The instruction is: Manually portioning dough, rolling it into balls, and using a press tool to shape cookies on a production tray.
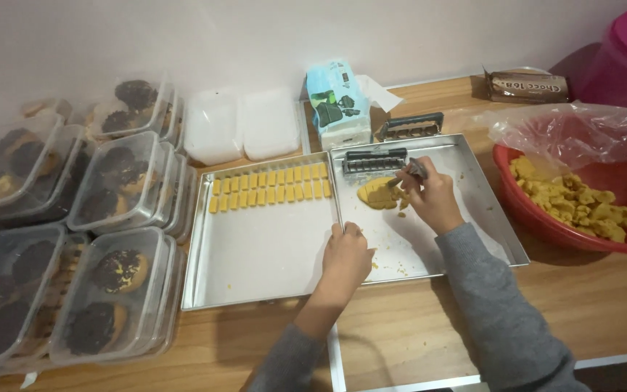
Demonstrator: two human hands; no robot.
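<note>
Dough lump (379,194) under tool-gripping right hand (431,197); left hand (345,255) clasping tray rims (337,210).

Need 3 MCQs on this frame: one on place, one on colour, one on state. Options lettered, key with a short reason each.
1. Where do the small yellow dough bars lie?
A. far end of the left metal tray
B. in the red plastic bowl
C. on the wooden table

2. What colour are the person's sleeves?
A. red
B. grey
C. white

3. What is the left hand doing?
A. holding a spoon
B. raised in the air
C. resting where the two trays meet

Key: 1 A, the bars sit in two rows at the left tray's far end. 2 B, both sleeves are grey. 3 C, it grips the tray edges while the right hand holds a small metal tool at the yellow dough lump.
</note>
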